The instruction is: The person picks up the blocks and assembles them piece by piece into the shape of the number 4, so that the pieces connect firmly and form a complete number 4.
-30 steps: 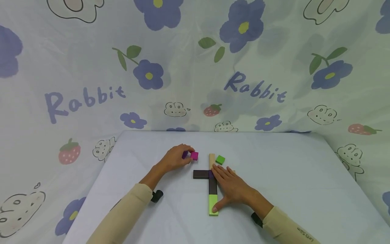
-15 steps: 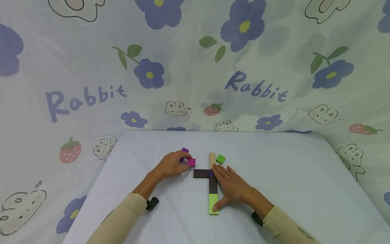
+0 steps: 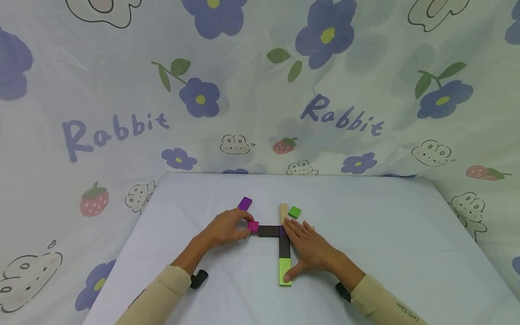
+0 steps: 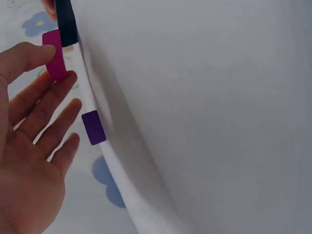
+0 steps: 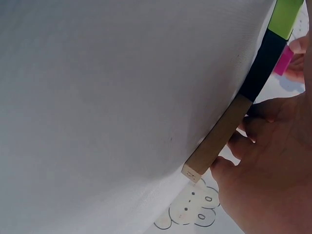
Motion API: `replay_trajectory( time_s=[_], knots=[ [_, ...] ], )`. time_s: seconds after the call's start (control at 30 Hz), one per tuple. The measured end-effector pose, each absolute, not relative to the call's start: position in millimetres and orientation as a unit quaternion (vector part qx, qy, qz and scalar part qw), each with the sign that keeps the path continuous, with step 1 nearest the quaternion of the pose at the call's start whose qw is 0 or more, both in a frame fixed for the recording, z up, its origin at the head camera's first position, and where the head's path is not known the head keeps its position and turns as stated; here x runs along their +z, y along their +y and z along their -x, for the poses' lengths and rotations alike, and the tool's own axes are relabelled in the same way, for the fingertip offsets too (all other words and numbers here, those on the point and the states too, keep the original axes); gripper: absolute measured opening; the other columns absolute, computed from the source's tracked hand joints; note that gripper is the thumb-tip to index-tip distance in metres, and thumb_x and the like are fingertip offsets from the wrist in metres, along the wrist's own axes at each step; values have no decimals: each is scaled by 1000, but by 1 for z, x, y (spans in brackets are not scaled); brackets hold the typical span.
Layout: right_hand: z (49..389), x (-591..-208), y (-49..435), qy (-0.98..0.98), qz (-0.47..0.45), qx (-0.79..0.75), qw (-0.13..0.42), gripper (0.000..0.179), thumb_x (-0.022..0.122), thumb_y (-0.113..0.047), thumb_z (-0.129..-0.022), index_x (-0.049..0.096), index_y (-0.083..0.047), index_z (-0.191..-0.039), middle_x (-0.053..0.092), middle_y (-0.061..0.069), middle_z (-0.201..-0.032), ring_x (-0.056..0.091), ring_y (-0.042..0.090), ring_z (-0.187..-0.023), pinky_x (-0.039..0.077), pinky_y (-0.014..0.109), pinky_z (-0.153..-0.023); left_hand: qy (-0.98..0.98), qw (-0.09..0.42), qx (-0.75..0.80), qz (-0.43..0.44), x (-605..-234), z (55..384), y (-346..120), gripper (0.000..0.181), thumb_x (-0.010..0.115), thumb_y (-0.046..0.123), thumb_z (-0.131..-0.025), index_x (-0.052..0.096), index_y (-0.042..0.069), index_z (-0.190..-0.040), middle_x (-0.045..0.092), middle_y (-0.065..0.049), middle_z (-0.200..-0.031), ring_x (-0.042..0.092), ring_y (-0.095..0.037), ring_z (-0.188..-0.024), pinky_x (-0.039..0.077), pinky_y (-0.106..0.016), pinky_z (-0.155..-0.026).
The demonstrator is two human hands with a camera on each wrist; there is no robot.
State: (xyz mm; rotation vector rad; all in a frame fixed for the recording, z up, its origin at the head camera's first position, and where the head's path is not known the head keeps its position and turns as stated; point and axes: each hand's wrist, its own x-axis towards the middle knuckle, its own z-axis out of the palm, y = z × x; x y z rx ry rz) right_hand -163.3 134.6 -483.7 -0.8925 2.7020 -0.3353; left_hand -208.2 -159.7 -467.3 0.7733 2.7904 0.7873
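Observation:
My left hand [image 3: 227, 228] pinches a magenta block [image 3: 253, 227] between thumb and fingertips, right at the left end of a flat black block [image 3: 268, 231]. That block is the left arm of a cross of blocks on the table. My right hand [image 3: 310, 246] lies flat with straight fingers over the cross's right side, its thumb resting on a lime block [image 3: 285, 264] at the near end. A second black block [image 3: 284, 247] and a pale wooden block [image 3: 283, 211] form the upright line. In the right wrist view, a wooden block [image 5: 214, 139] runs beside the right hand's fingers.
A purple block [image 3: 245, 203] lies just beyond my left hand. Beside the far wooden block sits a green block [image 3: 294, 211]. The white-covered table [image 3: 386, 225] meets a patterned cloth backdrop [image 3: 260, 90] at its far edge.
My left hand has drawn the magenta block nearer and slightly left, from beyond the cross to the black block's left end, uncovering the purple block. My right hand has stayed in place.

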Motion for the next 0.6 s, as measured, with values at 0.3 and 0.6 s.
replay_trajectory(
  time_s=[0.3, 0.6],
  knots=[
    [163, -485, 135, 933, 315, -115, 133, 146, 71, -88, -57, 15, -5, -162, 10, 10, -169, 9, 27, -155, 11, 51, -123, 933, 81, 245, -249, -471, 206, -159, 32, 78, 20, -86, 72, 13, -117, 71, 3, -112, 63, -22, -111, 50, -47, -99],
    [163, -484, 136, 931, 327, -110, 115, 145, 71, -88, -58, 17, -2, -161, 14, 13, -168, 12, 29, -154, 13, 52, -123, 934, 72, 236, -257, -475, 206, -159, 33, 79, 20, -85, 72, 12, -117, 70, 2, -111, 63, -22, -111, 49, -46, -101]
  ],
)
